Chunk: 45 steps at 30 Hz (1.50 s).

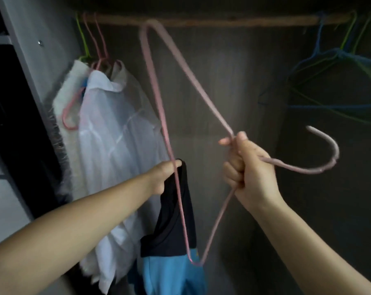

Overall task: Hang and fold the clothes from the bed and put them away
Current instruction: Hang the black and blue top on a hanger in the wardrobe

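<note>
Inside a dark wardrobe, my right hand point(247, 165) grips a pink wire hanger point(159, 103) at its neck, with the hook pointing right and the frame turned on its side. One corner of the hanger is up by the wooden rail point(223, 20). My left hand point(162, 174) pinches the black top edge of a black and blue garment point(173, 241), which hangs down below it. The hanger's long bar passes in front of this garment.
White shirts point(107, 145) hang on pink and green hangers at the left of the rail. Several bare blue and green hangers point(340, 67) hang at the right. The wardrobe's side panel point(31, 60) stands at the left.
</note>
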{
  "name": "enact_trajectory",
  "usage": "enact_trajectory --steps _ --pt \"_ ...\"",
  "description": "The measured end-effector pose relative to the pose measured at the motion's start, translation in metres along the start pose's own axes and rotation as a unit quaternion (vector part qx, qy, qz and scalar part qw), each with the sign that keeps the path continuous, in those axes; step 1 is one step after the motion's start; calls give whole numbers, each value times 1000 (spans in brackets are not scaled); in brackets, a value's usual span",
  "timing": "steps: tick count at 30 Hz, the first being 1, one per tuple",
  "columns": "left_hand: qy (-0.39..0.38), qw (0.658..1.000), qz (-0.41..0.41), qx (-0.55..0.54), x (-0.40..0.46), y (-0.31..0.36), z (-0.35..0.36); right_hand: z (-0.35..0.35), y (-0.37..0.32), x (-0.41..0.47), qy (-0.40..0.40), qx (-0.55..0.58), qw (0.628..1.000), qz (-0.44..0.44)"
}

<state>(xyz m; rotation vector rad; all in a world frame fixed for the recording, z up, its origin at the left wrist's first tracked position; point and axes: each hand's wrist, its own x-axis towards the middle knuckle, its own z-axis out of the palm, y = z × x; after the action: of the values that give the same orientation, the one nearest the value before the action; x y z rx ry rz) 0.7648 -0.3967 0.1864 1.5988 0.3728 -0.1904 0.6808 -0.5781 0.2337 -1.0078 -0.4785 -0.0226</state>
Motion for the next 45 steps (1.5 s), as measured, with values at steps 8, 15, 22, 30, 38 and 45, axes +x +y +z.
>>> enact_trajectory --steps 8,15,22,30,38,45 --pt "46 998 38 -3 -14 33 23 26 -2 -19 163 -29 945 -283" --pt "11 996 78 34 -20 58 25 25 3 -22 137 -170 898 -383" --pt "-47 995 76 48 -27 58 46 2 11 -22 132 -178 909 -352" --pt "-10 997 12 -76 16 74 -3 -45 8 -35 21 -422 901 95" --pt "49 995 51 -69 56 21 1 -59 -45 -29 -70 -504 818 270" --pt "27 940 259 222 41 18 32 -61 -42 -13 -48 -526 793 306"
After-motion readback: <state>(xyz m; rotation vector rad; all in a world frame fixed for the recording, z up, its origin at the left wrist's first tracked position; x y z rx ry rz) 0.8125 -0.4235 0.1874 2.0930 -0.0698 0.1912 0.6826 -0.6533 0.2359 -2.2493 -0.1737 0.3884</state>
